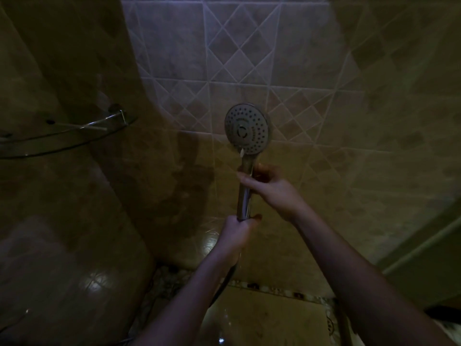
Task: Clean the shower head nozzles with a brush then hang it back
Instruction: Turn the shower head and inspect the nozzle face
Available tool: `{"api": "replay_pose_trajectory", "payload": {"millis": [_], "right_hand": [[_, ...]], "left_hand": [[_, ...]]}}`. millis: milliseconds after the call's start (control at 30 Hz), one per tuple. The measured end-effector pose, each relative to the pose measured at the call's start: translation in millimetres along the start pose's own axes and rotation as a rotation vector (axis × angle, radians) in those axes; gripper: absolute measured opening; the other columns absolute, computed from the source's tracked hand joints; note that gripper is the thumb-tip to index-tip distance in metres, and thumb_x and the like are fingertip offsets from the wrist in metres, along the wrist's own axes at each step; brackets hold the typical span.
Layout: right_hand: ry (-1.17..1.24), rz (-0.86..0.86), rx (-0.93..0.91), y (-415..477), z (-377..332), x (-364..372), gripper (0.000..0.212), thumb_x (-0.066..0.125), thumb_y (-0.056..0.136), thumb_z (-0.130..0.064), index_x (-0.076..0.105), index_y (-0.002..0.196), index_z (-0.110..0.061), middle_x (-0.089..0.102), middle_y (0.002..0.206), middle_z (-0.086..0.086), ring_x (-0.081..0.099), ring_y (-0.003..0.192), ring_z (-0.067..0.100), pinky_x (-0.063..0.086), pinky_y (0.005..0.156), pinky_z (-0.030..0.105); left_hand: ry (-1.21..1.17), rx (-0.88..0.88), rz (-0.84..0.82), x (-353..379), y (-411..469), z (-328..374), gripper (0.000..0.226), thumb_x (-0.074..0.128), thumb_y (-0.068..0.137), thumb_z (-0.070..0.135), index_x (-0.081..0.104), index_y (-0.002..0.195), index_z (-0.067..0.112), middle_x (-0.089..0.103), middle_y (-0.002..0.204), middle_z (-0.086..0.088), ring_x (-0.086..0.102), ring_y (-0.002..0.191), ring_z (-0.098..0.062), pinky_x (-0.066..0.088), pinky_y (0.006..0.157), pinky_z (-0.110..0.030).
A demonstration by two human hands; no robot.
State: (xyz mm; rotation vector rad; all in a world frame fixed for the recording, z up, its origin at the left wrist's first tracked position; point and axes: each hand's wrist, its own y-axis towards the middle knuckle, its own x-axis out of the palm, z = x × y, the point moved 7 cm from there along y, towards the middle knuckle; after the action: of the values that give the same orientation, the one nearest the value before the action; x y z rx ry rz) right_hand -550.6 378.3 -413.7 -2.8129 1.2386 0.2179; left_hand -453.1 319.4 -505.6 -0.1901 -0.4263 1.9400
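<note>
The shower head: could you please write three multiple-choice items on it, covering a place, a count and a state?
1. Where on the shower head is the left-hand grip? A. lower end of the handle B. spray face C. hose only
2. How many grips hold the handle? A. none B. one C. two
3. The shower head is: A. hung on the wall B. held upright, nozzles toward the camera C. on the floor
Answers: 1 A, it wraps the handle's bottom, below the right-hand grip; 2 C, both curl round it; 3 B, its dotted face looks at the camera.
</note>
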Motion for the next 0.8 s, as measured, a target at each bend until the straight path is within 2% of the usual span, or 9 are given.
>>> {"api": "replay_pose_trajectory", "payload": {"millis": [67,133,233,400,500,633,700,767,800], "right_hand": [[0.001,0.015,-0.044,0,-5,-3,0.045,0.080,0.076,-0.053,0.072,0.107,-0.022,0.075,0.099,-0.005,0.071,0.095,0.007,0.058,0.084,0.024],[0.056,-0.004,-0.088,0,-12,-3,0.030,0.075,0.088,-0.027,0.068,0.107,-0.004,0.069,0.095,0.012,0.069,0.093,0.018,0.059,0.087,0.034],[0.180,-0.059,-0.071,1,-13,1,0.022,0.060,0.097,-0.008,0.061,0.113,0.007,0.065,0.115,0.031,0.066,0.111,0.036,0.053,0.099,0.049],[0.124,-0.011,-0.041,0,-10,3,0.021,0.066,0.093,-0.028,0.072,0.111,-0.018,0.076,0.099,-0.008,0.071,0.100,0.014,0.058,0.087,0.031],[0.013,0.019,-0.011,0,-6,0,0.040,0.077,0.080,-0.051,0.072,0.113,-0.028,0.076,0.104,-0.010,0.071,0.101,0.008,0.054,0.091,0.031],[0.105,0.011,-0.028,4,-8,-2,0.034,0.072,0.090,-0.021,0.065,0.116,0.001,0.072,0.113,0.020,0.071,0.106,0.027,0.057,0.093,0.039],[0.173,-0.007,-0.007,4,-9,2,0.030,0.063,0.095,-0.010,0.061,0.118,0.009,0.069,0.116,0.024,0.068,0.109,0.032,0.056,0.094,0.039],[0.175,-0.012,0.003,3,-10,6,0.021,0.063,0.096,-0.015,0.068,0.113,-0.003,0.072,0.107,0.010,0.067,0.103,0.023,0.056,0.085,0.029],[0.137,0.004,0.001,1,-11,6,0.014,0.067,0.094,-0.024,0.072,0.104,-0.017,0.073,0.098,-0.001,0.068,0.097,0.015,0.056,0.079,0.022]], "left_hand": [[-0.005,-0.002,0.020,-1,0,1,0.017,0.067,0.093,0.028,0.053,0.082,0.025,0.055,0.073,0.003,0.051,0.066,-0.011,0.042,0.060,-0.029],[-0.034,-0.004,0.028,-1,-1,1,0.014,0.067,0.093,0.028,0.054,0.087,0.027,0.058,0.078,0.001,0.054,0.072,-0.014,0.045,0.065,-0.032],[-0.023,-0.002,0.014,-2,1,2,0.012,0.065,0.093,0.029,0.057,0.089,0.021,0.056,0.075,0.000,0.054,0.071,-0.015,0.045,0.066,-0.033],[0.017,-0.004,-0.019,-3,7,3,0.013,0.062,0.095,0.028,0.061,0.089,0.017,0.047,0.057,0.009,0.042,0.046,-0.006,0.034,0.048,-0.023],[0.004,-0.017,-0.019,-2,6,2,0.014,0.064,0.094,0.029,0.061,0.083,0.019,0.049,0.058,0.009,0.043,0.044,-0.003,0.035,0.046,-0.021],[0.002,-0.035,0.002,-3,6,2,0.014,0.066,0.092,0.032,0.061,0.092,0.020,0.050,0.062,0.007,0.045,0.050,-0.006,0.037,0.050,-0.023],[-0.007,-0.035,-0.018,0,7,2,0.012,0.064,0.093,0.031,0.062,0.093,0.019,0.049,0.061,0.008,0.044,0.050,-0.006,0.036,0.050,-0.023],[-0.021,-0.035,-0.019,1,7,3,0.010,0.062,0.094,0.029,0.063,0.095,0.019,0.051,0.059,0.010,0.047,0.049,-0.004,0.038,0.049,-0.022],[-0.027,-0.034,-0.018,2,6,3,0.010,0.062,0.095,0.028,0.063,0.097,0.018,0.052,0.058,0.010,0.047,0.048,-0.004,0.038,0.049,-0.021]]}}
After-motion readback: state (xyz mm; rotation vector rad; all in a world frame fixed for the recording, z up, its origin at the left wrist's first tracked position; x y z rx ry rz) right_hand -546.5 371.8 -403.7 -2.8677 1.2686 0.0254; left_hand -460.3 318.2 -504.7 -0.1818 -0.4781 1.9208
